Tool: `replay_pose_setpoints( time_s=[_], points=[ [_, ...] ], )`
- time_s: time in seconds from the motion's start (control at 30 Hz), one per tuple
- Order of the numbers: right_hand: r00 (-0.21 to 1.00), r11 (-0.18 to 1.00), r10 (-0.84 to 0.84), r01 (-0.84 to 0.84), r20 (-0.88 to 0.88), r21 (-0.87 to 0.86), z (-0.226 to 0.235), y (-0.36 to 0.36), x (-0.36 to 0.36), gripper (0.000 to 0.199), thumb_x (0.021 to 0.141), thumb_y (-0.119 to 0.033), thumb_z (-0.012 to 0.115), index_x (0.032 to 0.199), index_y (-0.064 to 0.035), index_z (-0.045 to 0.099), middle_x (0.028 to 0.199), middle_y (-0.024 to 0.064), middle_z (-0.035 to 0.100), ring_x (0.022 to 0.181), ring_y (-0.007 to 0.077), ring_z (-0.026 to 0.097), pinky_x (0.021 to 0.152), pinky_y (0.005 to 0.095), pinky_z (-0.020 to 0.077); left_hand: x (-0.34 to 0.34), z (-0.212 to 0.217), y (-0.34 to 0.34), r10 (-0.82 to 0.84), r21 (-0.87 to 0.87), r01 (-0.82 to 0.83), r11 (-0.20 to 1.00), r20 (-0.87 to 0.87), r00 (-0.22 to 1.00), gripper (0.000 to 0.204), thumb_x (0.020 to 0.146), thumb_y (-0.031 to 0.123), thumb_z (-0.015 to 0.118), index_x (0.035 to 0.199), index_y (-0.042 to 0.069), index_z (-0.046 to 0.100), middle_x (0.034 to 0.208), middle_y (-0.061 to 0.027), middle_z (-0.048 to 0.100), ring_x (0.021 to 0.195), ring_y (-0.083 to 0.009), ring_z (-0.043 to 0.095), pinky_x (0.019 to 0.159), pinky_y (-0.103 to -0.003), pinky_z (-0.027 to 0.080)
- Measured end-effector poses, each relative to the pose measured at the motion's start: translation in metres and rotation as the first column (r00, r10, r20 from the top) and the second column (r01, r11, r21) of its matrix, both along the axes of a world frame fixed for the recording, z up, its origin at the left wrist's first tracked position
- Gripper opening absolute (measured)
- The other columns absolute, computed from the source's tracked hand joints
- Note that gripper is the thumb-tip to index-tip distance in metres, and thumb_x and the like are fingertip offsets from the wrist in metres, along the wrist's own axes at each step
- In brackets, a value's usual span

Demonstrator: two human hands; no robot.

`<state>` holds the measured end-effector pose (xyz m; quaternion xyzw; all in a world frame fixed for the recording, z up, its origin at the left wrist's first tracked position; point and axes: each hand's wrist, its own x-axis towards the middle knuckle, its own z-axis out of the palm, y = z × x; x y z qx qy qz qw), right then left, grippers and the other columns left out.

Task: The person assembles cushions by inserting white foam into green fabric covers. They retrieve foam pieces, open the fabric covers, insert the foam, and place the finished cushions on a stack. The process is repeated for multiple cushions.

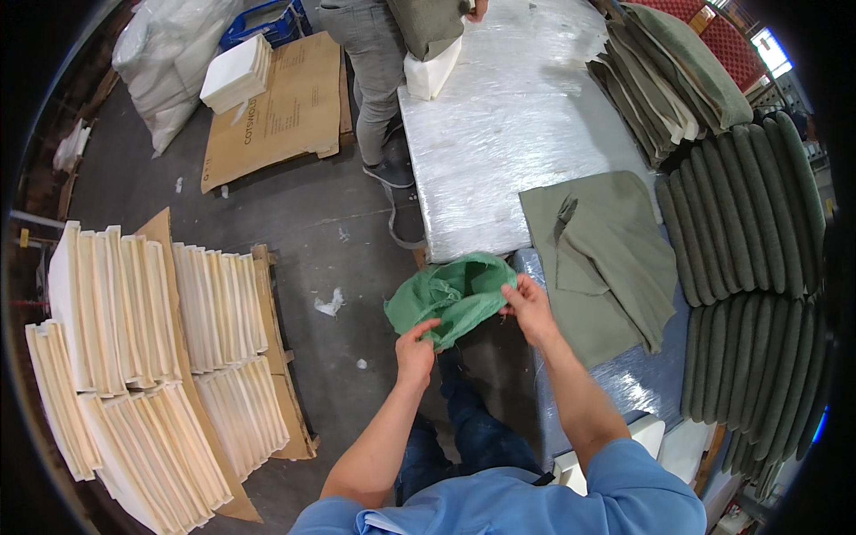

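Observation:
A crumpled green plastic bag (453, 299) hangs between my two hands in front of my body, its mouth pulled partly apart. My left hand (415, 352) pinches the near left edge of the bag. At the right edge, my right hand (528, 308) grips the rim between thumb and fingers. The inside of the bag is mostly in shadow. To the right, close to my right hand, an olive-green fabric cover (602, 259) lies flat with one part folded over, spread across the table's corner.
A plastic-wrapped table (499, 134) extends ahead; a person (370, 80) stands at its far left holding a green cover over white foam. Stacked green cushions (740, 214) line the right. White foam pads (116, 312) stand in rows on the left. Cardboard (285, 107) lies beyond.

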<state>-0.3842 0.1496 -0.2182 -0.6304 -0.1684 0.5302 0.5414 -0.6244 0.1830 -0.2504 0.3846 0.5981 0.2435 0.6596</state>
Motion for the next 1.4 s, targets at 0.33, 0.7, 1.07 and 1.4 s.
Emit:
replay_pose_setpoints(
  time_s=[0.33,0.7,1.07,1.4],
  points=[
    [0.419,0.960,0.260,-0.012,0.870,-0.281,-0.019,0.046,0.096,0.023,0.082,-0.007,0.068,0.102,-0.0094,0.057,0.085,0.0153,0.065,0.081,0.0387,0.065,0.073,0.0497,0.0498,0.082,0.015,-0.013,-0.030,-0.146,0.028,0.989,-0.011,0.999,0.066,0.090,0.000,0.051,0.155,0.000,0.040,0.115,-0.0150,0.069,0.071,-0.0154,0.068,0.064,-0.027,0.049],
    [-0.189,0.821,0.347,-0.413,0.919,-0.395,-0.029,0.058,0.132,0.015,0.083,-0.004,0.063,0.094,-0.0137,0.068,0.101,0.0069,0.059,0.097,0.0307,0.061,0.078,0.0456,0.0539,0.029,-0.009,-0.019,-0.458,0.013,0.625,0.780,-0.669,0.585,0.037,0.093,0.042,0.066,0.097,0.006,0.073,0.088,-0.0169,0.071,0.090,-0.0377,0.070,0.080,-0.050,0.053],
    [-0.393,0.295,0.841,-0.242,0.371,-0.924,0.020,0.100,0.094,0.038,0.085,-0.027,0.061,0.109,0.0007,0.074,0.127,0.0197,0.059,0.120,0.0360,0.057,0.099,0.0462,0.0507,0.028,-0.008,0.019,0.200,0.379,-0.090,0.921,-0.261,0.944,0.017,0.087,0.013,0.077,0.083,0.001,0.066,0.074,-0.0058,0.064,0.062,-0.0109,0.056,0.060,-0.030,0.046],
    [-0.478,0.154,0.833,-0.286,0.280,-0.946,0.006,0.108,0.114,0.030,0.085,-0.021,0.066,0.104,0.0004,0.076,0.117,0.0224,0.069,0.107,0.0379,0.068,0.093,0.0456,0.0554,0.012,-0.015,0.016,0.025,0.286,0.032,0.958,-0.194,0.981,0.028,0.085,-0.002,0.065,0.111,0.004,0.073,0.097,-0.0105,0.057,0.071,-0.0154,0.061,0.068,-0.031,0.055]
  ],
)
